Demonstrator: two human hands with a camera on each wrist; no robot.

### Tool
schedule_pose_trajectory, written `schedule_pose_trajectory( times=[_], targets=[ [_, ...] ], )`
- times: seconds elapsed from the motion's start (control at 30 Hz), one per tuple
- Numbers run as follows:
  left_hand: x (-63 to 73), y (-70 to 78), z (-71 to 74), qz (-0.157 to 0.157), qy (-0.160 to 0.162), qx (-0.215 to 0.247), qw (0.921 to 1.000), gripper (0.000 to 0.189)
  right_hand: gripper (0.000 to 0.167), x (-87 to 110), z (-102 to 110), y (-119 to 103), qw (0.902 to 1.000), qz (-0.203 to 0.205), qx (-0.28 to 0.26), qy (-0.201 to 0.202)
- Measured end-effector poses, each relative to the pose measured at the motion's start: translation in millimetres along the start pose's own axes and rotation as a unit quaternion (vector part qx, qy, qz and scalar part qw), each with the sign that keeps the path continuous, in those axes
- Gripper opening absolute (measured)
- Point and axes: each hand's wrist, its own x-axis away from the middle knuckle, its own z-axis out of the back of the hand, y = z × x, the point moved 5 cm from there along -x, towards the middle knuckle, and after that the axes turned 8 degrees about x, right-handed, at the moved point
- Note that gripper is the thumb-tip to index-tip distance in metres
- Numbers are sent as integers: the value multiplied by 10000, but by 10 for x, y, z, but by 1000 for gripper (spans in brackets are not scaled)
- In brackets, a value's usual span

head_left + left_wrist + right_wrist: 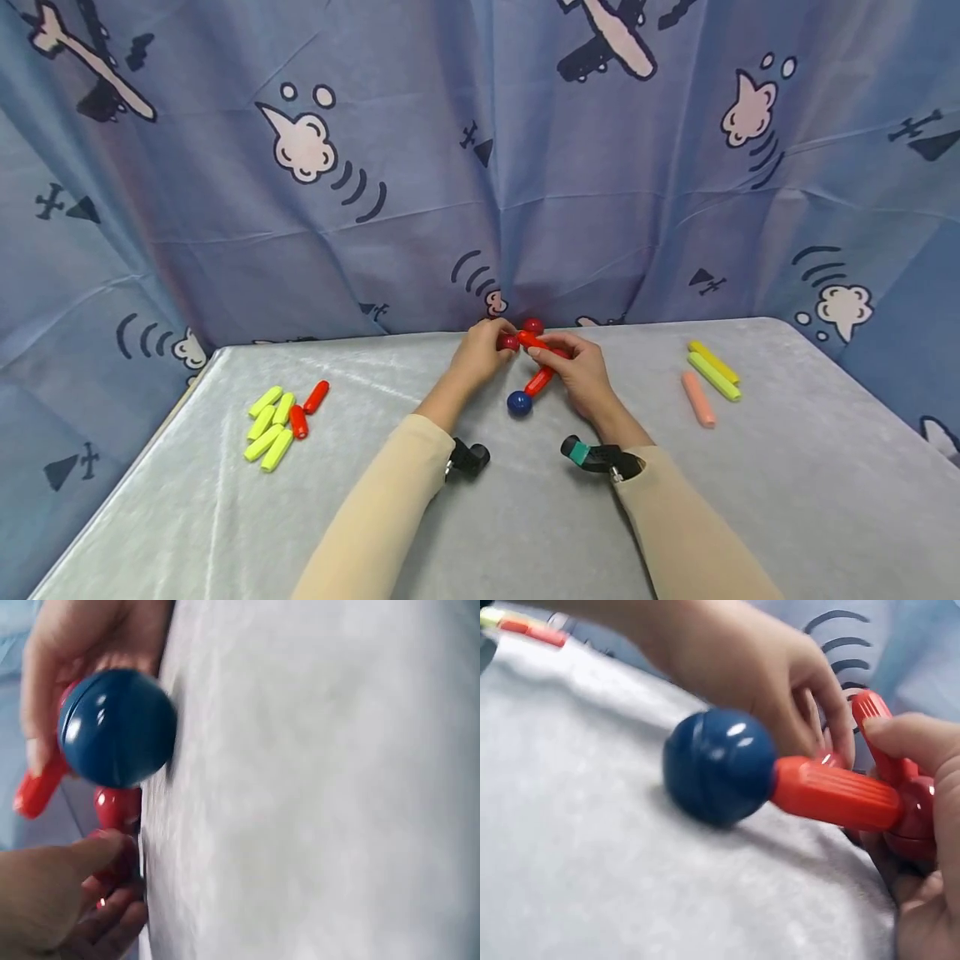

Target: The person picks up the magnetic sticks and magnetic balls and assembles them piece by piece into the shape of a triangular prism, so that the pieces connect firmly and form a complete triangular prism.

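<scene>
At the table's far side, my left hand [477,354] pinches a dark red ball [507,342] between thumb and fingers. My right hand [583,372] grips a joined piece just beside it. In the right wrist view this piece shows a red ball [921,814] under the right fingers, with one red rod [832,793] running to a blue ball [720,766]. A second red rod [876,720] slants up from that same ball, the right thumb against it. Another red ball [533,326] lies behind the hands, near the curtain.
On the left lie several yellow-green rods [262,421] and two red rods [317,397]. To the right are a pink rod [698,400], a lime rod [714,377] and a yellow rod [713,362]. A blue patterned curtain [420,167] hangs behind the white-covered table [510,533].
</scene>
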Motion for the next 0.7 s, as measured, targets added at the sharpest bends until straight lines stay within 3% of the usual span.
schedule_pose_trajectory(
  times=[0.07,0.13,0.23,0.53,0.7],
  targets=[
    [18,-63,36,103,187,710,9972,28,36,11,-22,-18,9994,107,321,30],
    [44,-120,68,218,347,1439,9888,28,35,24,-46,-30,9973,203,706,49],
    [92,-159,102,301,444,2020,9779,31,35,47,-69,-56,9938,288,1077,52],
    [154,-92,156,220,424,2411,9693,36,36,51,-65,-73,9908,297,1322,23],
    [165,39,167,-41,189,2512,9677,38,48,33,-105,-99,9949,417,842,-365]
  ],
)
